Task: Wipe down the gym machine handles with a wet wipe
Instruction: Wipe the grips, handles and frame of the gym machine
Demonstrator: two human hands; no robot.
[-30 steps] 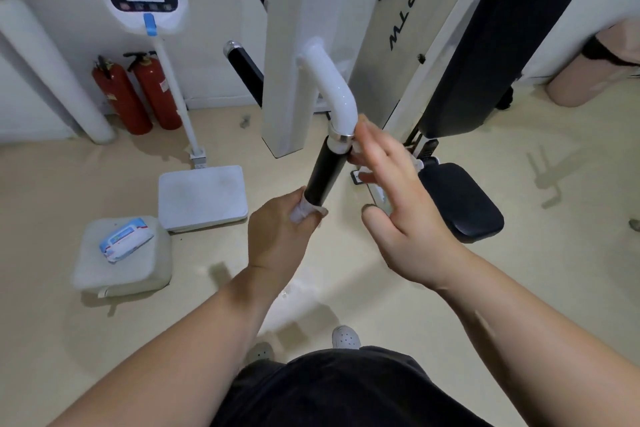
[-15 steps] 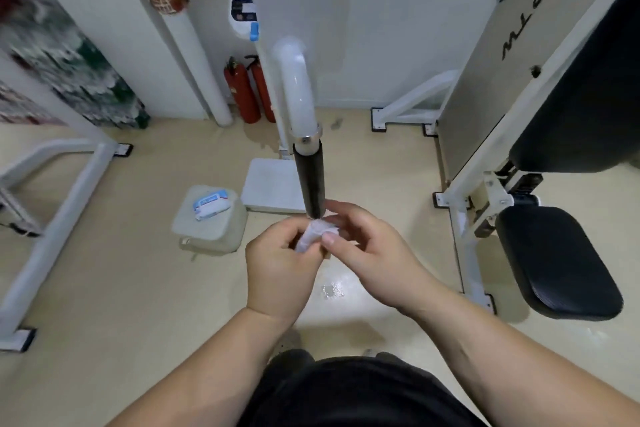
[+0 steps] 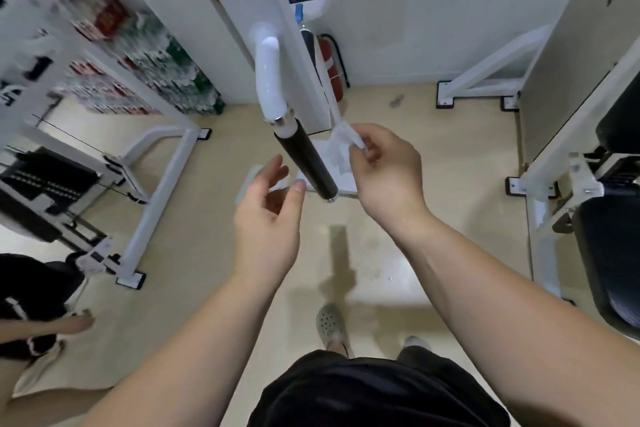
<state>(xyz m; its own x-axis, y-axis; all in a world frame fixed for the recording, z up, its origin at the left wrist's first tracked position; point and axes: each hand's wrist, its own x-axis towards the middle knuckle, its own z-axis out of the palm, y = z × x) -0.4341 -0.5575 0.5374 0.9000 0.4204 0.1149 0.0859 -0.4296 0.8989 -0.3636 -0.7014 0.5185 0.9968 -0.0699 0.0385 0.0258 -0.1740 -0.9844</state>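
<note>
Both sides of the slanting grip are flanked: I'm pinching the wipe in my right hand just beside it, left hand hanging open, empty.

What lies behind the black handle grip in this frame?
A white scale base on the floor, partly hidden by the grip, the wipe and the right hand. Its full outline cannot be seen.

A black handle grip on a white arm, a white wipe, a red extinguisher, beige floor.
</note>
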